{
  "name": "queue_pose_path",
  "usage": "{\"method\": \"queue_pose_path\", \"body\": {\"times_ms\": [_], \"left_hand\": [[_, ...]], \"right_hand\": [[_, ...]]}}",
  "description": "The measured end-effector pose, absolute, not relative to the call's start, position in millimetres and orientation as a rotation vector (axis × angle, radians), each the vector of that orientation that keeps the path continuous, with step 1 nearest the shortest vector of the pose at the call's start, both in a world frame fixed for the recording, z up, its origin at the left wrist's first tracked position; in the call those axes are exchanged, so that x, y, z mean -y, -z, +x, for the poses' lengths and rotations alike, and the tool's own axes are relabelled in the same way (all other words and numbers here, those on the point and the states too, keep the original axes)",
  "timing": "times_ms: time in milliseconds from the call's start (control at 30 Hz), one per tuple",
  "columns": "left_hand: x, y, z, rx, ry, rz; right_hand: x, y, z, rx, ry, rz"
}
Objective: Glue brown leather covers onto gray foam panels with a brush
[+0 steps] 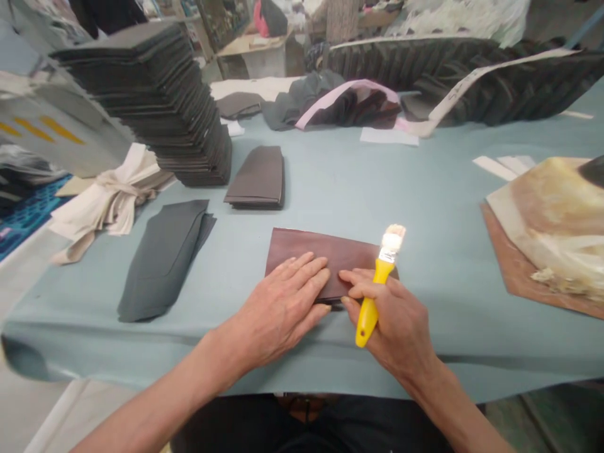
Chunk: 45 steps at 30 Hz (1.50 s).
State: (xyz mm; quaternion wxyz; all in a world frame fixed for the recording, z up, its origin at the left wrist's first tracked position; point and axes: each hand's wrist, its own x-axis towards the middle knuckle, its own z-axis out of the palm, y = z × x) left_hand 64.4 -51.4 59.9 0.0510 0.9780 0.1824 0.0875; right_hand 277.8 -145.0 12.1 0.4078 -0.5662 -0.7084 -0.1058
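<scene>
1. Resting flat on the dark red panel (337,253), my left hand (287,308) holds nothing; its fingers lie straight and close together, with the thumb reaching apart toward the panel's near edge.
2. With my right hand (394,318) I have a narrow grip around the yellow brush (383,269), its handle tucked between thumb and fingers. The pale bristles point up and away from me, and the handle's end juts back toward me.
3. My right fingertips are also at the panel's near edge, just beside my left fingertips; I cannot tell how firmly they pinch it.
4. The panel lies in front of me on the blue-green tabletop (340,182), between and partly under my two hands, a darker layer showing along its near edge.
5. Beyond it, slightly left, I see a small brown stack (258,176); nearer on the left lie some dark grey pieces (163,261), overlapping one another.
6. Behind those, a tall dark stack (155,100) leans at the left, near a tied bundle of pale strips (111,195).
7. Well to my right, a stained pale container (557,214) sits on a brown board (507,267).
8. Across the far side stretches a long row of dark pieces (509,82).
</scene>
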Motion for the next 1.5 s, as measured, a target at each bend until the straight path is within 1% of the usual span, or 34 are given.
{"method": "queue_pose_path", "body": {"times_ms": [200, 367, 500, 633, 733, 867, 933, 1167, 1400, 1500], "left_hand": [[31.2, -53.9, 68.3, -0.573, -0.046, 2.908], [9.1, -53.8, 70.0, -0.649, 0.011, 2.870], [-4.9, -55.4, 77.4, -0.808, 0.101, 2.882], [-11.1, -57.4, 84.7, -1.086, 0.200, 2.879], [-5.2, -57.6, 82.3, -1.159, 0.060, 2.937], [11.9, -52.0, 70.8, -0.840, -0.100, 2.992], [19.2, -47.0, 66.4, -0.792, -0.125, 2.973], [31.6, -31.8, 66.5, -0.993, -0.208, 2.958], [33.2, -20.0, 64.7, -0.997, -0.313, 2.985], [32.0, -20.7, 65.2, -0.999, -0.299, 2.978]], "right_hand": [[145.7, -11.7, 277.1, 1.785, 0.254, -1.465], [145.0, -15.7, 278.5, 1.807, 0.255, -1.479], [145.1, -17.9, 279.5, 1.815, 0.231, -1.488], [146.2, -16.8, 278.8, 1.802, 0.207, -1.490], [146.3, -16.7, 277.6, 1.788, 0.178, -1.494], [146.5, -20.3, 276.8, 1.775, 0.151, -1.496], [146.9, -23.5, 276.5, 1.783, 0.130, -1.513], [133.0, -29.9, 259.4, 1.761, 0.006, -1.598], [94.5, -32.7, 231.8, 1.764, -0.276, -1.528], [87.9, -30.6, 235.6, 1.817, -0.274, -1.558]]}}
